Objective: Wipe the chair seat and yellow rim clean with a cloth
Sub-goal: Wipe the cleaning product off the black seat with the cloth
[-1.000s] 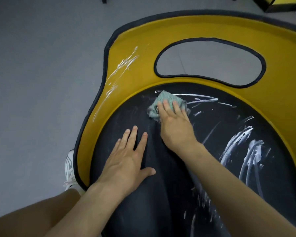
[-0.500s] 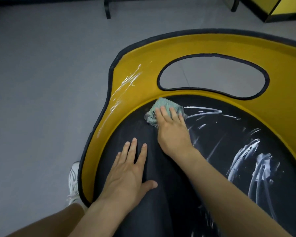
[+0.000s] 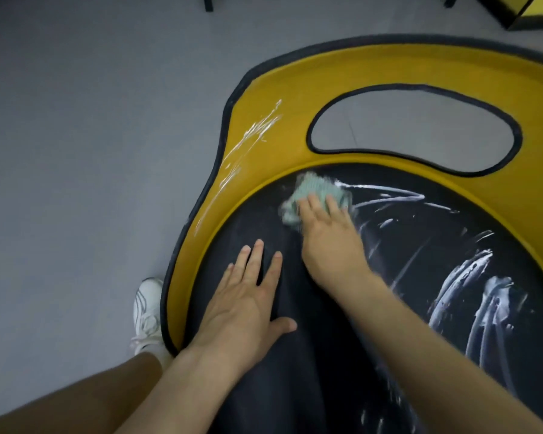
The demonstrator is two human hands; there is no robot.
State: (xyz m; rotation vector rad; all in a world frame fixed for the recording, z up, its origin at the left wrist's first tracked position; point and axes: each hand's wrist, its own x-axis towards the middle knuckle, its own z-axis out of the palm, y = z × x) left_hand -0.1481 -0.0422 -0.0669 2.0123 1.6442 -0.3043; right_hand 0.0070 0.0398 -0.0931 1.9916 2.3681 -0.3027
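Right now your right hand (image 3: pixel 329 242) lies on the one cloth (image 3: pixel 318 187). Its fingers are straight and press the cloth flat onto the chair seat (image 3: pixel 420 245). That grip is released, not curled round the fabric.

The cloth is pale green, bunched and blurred. It sits at the far edge of the black seat, just beside the inner line of the yellow rim (image 3: pixel 264 89). Its long axis runs roughly left to right, following that line.

Your left hand (image 3: pixel 242 305) rests palm down on the near left part of the seat. Its fingers are spread and point away from you, and this grip is also released and holds nothing. The two hands lie near each other but apart.

You have one chair under you. Its back end points away from you, and the rim curves round the seat's left and far sides. One oval opening (image 3: pixel 411 126) cuts through the rim, with its long axis left to right.

White streaks (image 3: pixel 470 292) mark the right half of the seat. Thinner ones run from the cloth toward the right. A separate streaked patch (image 3: pixel 251 136) lies on the rim's left shoulder.

Beside the chair on the grey floor (image 3: pixel 76 120) you can see one white shoe (image 3: pixel 146 311) and your bare leg (image 3: pixel 76 393). One dark furniture leg (image 3: pixel 207 3) stands at the top edge.
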